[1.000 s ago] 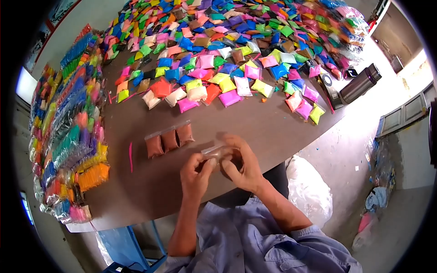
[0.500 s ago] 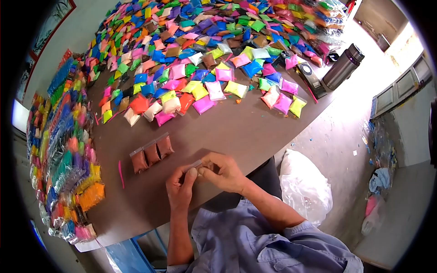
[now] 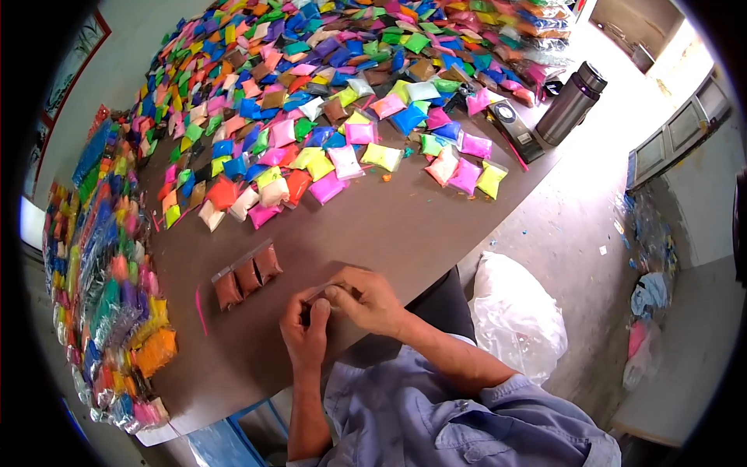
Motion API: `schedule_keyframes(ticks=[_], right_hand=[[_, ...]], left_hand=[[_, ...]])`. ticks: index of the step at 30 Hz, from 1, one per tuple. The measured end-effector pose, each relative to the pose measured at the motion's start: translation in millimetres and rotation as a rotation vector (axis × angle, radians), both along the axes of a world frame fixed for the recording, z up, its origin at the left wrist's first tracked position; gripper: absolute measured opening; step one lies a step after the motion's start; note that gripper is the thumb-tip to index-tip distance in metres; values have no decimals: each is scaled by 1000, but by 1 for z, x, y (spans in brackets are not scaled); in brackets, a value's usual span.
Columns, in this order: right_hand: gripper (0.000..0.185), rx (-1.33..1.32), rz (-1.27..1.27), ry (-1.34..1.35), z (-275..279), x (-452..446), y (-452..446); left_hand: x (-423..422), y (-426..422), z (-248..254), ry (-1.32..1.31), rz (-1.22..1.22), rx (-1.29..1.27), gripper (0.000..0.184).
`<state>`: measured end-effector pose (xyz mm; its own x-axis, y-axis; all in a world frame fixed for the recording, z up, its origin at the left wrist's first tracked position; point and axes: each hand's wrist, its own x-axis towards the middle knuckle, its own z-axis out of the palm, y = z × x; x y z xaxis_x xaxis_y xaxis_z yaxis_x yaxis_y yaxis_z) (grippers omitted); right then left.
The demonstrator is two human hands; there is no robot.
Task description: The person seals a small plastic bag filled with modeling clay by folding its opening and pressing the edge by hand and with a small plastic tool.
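My left hand (image 3: pixel 306 327) and my right hand (image 3: pixel 364 300) meet above the near edge of the table, thumbs and fingers pinched together. Between them is a small clear plastic bag (image 3: pixel 316 293); only a sliver of its edge shows, and my fingers hide the rest. Just beyond my left hand, three brown filled packets (image 3: pixel 248 275) lie side by side, their clear top strips pointing away from me. A thin pink stick (image 3: pixel 201 313) rests to the left of those packets.
Many colourful packets (image 3: pixel 327 187) cover the far part of the table (image 3: pixel 373 233). Bundled packets (image 3: pixel 117 311) are stacked along the left. A metal flask (image 3: pixel 572 105) and a black box (image 3: pixel 515 131) stand at the right edge. A white sack (image 3: pixel 517 315) sits on the floor.
My fingertips have shifted slightly on the small bag, and less of its clear edge shows. The view has turned a little, so the table's contents appear further left.
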<state>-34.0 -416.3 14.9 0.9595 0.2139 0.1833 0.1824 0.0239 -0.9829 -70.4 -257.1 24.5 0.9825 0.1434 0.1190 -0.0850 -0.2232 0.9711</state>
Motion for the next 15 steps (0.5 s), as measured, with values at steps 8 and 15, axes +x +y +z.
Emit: schedule_keyframes(ticks=[8,15], right_hand=[[11,-6,-122,-112,0,2,7],[15,-81,-97,-162,-7,5,10]], left_hand=[[0,0,-11,5,-4,194,31],[2,-3,-8,-73,41,165,30]])
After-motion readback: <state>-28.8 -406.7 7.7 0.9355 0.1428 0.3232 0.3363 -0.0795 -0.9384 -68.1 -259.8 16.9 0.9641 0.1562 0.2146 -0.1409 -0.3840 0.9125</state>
